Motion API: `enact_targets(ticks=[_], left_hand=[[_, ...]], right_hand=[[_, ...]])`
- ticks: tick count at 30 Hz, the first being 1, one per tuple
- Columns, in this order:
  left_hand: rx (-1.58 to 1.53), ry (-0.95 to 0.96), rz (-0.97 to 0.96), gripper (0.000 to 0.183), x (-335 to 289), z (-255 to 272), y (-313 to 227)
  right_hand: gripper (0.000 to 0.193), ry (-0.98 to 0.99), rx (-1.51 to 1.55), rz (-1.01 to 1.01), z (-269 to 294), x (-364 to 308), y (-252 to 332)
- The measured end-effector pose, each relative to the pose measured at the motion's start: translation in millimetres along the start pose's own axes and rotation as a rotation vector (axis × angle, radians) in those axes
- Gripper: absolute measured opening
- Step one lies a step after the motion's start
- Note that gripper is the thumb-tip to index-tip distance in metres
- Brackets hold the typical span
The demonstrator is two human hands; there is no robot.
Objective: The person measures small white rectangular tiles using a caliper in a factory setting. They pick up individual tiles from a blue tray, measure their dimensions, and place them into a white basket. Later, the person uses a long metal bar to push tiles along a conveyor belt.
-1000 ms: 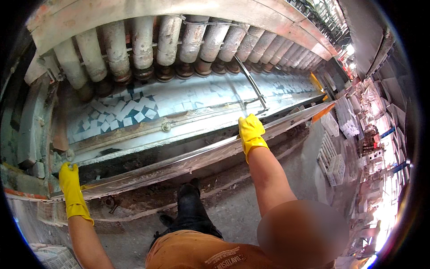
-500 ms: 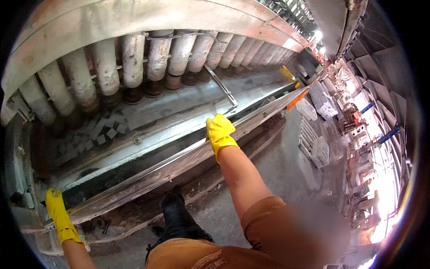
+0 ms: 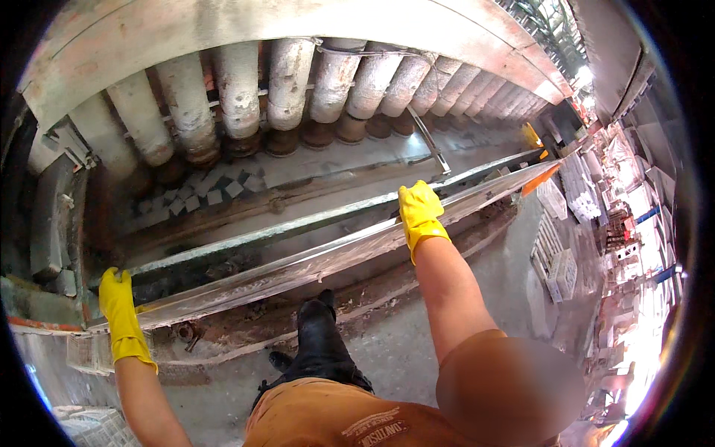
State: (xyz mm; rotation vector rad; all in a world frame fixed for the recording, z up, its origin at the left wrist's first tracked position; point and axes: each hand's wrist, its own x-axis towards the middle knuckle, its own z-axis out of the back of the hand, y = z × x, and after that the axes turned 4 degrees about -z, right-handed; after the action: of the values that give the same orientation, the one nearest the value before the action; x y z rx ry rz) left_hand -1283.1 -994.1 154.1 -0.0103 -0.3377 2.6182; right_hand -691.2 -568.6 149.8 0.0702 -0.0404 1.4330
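Note:
A long, thin slab [image 3: 249,236] runs from lower left to upper right, its pale narrow edge facing me. At its left end my left hand [image 3: 119,298], in a yellow rubber glove, is closed with thumb and fingers around the edge. Farther right, my right hand [image 3: 421,212], gloved the same way, is closed at the slab's edge. The fingertips of that hand are hidden behind the glove. Both hands reach over a long grey metal front panel [image 3: 298,267], which has an orange patch at its far right end.
Thick, worn cylinders [image 3: 238,93] stand in a row under a pale curved beam [image 3: 246,22]. Small square pieces [image 3: 214,197] and a metal bar [image 3: 430,141] lie behind the slab. Slatted pallets [image 3: 555,261] sit on the floor at right; my black boot [image 3: 319,316] is near the panel.
The slab's broad shiny face showed before; now mostly its narrow edge shows, so it looks tilted up. Both hands sit higher and farther right in view, as the view itself has shifted.

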Motion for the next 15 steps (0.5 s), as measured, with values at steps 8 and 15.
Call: enact_targets(ticks=[8,15], left_hand=[[-0.007,0.005,-0.003,0.044,11.5,3.5,-12.6],[-0.003,0.02,0.005,0.046,29.0,8.7,-20.9]], right_hand=[[0.021,-0.051,-0.053,0.093,-22.1,21.2,-6.6],[0.038,-0.033,0.073,-0.04,10.7,16.5,26.6]])
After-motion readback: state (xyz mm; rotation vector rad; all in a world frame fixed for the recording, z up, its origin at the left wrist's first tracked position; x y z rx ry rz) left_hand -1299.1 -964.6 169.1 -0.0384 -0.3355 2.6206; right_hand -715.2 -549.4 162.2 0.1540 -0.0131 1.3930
